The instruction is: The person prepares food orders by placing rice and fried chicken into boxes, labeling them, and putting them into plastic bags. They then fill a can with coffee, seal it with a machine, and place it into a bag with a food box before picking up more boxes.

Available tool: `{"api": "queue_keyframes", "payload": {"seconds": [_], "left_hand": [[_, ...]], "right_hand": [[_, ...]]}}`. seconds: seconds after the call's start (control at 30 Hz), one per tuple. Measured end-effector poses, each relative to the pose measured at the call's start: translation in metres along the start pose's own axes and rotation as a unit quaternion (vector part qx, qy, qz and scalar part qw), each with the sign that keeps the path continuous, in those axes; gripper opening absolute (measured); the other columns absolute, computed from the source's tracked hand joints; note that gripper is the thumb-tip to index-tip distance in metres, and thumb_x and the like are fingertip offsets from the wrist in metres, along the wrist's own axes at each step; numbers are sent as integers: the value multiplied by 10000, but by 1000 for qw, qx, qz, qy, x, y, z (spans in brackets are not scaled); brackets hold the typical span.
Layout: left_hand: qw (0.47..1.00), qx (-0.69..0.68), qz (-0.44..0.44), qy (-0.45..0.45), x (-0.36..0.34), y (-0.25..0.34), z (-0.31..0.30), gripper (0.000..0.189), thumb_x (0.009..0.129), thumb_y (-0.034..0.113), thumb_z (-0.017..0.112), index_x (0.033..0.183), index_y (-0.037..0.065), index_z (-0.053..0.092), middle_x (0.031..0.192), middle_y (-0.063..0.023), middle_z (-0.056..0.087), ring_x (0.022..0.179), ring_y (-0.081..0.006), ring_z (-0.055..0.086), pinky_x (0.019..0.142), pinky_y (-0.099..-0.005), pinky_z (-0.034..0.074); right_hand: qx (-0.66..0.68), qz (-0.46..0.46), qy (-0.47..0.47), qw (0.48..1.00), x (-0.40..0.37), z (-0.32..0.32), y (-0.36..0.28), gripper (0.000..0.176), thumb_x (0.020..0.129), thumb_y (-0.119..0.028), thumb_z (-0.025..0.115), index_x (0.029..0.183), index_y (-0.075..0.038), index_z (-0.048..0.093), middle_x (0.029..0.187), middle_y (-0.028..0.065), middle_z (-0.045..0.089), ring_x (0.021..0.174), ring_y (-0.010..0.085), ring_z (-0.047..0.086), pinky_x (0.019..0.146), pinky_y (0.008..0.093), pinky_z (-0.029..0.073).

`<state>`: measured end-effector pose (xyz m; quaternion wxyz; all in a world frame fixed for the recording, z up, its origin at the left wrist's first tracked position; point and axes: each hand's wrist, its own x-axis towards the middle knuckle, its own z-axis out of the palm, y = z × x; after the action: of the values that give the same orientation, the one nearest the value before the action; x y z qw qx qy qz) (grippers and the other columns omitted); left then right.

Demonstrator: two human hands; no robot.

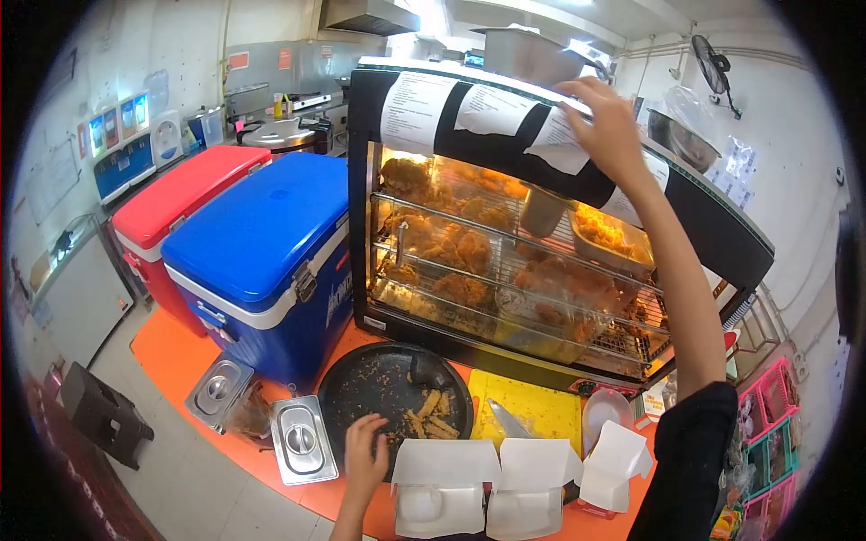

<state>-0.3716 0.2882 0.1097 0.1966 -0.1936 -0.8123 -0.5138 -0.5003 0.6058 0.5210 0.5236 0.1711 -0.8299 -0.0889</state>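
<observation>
My right hand (603, 126) is raised to the top front edge of a glass-fronted food warmer (361, 117), its fingers spread and bent over the edge beside a taped printed sheet (561, 142). Nothing shows in its grasp. At the near rim of a round black pan (347, 383) is my left hand (363, 455), fingers loosely bent and apart, with nothing visible in them. Several fried strips (433, 417) and crumbs lie in the pan. Fried chicken (451, 248) sits on the lit shelves behind the glass, with a metal tray of orange-yellow food (606, 236) on the upper shelf.
Open white boxes (446, 464) stand along the near edge. Behind them, a knife (510, 419) lies on a yellow cutting board (550, 410). Lidded steel containers (302, 442) are left of the pan. Blue (262, 234) and red (180, 203) coolers stand left of the warmer.
</observation>
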Motion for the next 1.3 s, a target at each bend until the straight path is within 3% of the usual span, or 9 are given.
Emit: {"api": "queue_keyframes", "payload": {"seconds": [0.17, 0.43, 0.67, 0.77, 0.9, 1.17, 1.23, 1.27, 1.3], "left_hand": [[998, -29, -2, -61, -12, 8, 5, 263, 749, -8, 554, 1005, 48, 583, 1089, -138, 540, 1021, -299, 509, 889, -368, 399], [998, 26, -28, -45, -18, -23, -20, 227, 754, -12, 541, 969, 45, 587, 1050, -119, 557, 986, -320, 524, 859, -382, 416], [962, -24, 214, 168, 188, 51, -56, 199, 765, -60, 518, 942, 13, 572, 979, -134, 579, 946, -279, 550, 844, -349, 409], [958, -174, 153, 166, 287, 87, -57, 258, 863, 111, 510, 1095, -2, 507, 1045, -132, 580, 985, -238, 556, 861, -332, 415], [956, -204, 138, 161, 408, 87, -26, 552, 798, 291, 637, 1201, 1, 397, 994, -169, 610, 914, -203, 590, 798, -301, 446], [976, -191, 66, 88, 412, 96, -16, 508, 703, 309, 724, 1068, 35, 500, 702, -79, 646, 669, -173, 630, 613, -307, 475], [983, -53, 96, 149, 411, 97, -14, 517, 686, 305, 737, 1064, 43, 502, 641, -50, 623, 623, -214, 617, 618, -337, 480], [990, -18, 62, 122, 409, 102, -17, 603, 659, 301, 751, 1136, 71, 464, 869, -73, 634, 824, -244, 604, 727, -384, 465], [991, -19, 62, 121, 410, 101, -16, 603, 659, 301, 751, 1136, 71, 464, 869, -73, 634, 824, -244, 604, 727, -384, 465]], "right_hand": [[-24, 87, -97, 991, 37, 52, -38, 294, 757, -319, 641, 961, -108, 637, 976, 51, 596, 958, 242, 565, 796, 442, 414], [-217, -10, -74, 973, 25, 66, -43, 276, 729, -117, 636, 991, -54, 578, 974, 105, 586, 949, 271, 562, 803, 424, 414], [-192, 15, -48, 980, 13, 74, -49, 226, 752, -55, 507, 976, -37, 483, 977, 101, 538, 955, 267, 545, 851, 501, 398], [-208, 6, -48, 977, 11, 69, -51, 255, 729, -29, 547, 978, -52, 498, 987, 79, 521, 990, 224, 537, 882, 531, 367], [-271, -33, 14, 962, 15, 64, -52, 251, 732, -24, 547, 977, -60, 504, 983, 79, 518, 993, 220, 536, 885, 525, 361], [-174, 35, -88, 980, 26, 59, -49, 318, 701, 34, 565, 995, -68, 507, 945, 82, 561, 958, 235, 561, 804, 469, 399], [-176, 36, -94, 979, 27, 58, -48, 336, 706, -11, 602, 1015, -77, 487, 953, 82, 561, 960, 241, 558, 791, 461, 404], [-179, 38, -98, 978, 27, 58, -47, 368, 712, -56, 640, 1035, -85, 467, 960, 83, 561, 962, 246, 554, 777, 452, 409], [-179, 38, -100, 978, 27, 59, -46, 368, 712, -56, 640, 1035, -85, 467, 960, 83, 561, 962, 246, 554, 777, 452, 409]]}}
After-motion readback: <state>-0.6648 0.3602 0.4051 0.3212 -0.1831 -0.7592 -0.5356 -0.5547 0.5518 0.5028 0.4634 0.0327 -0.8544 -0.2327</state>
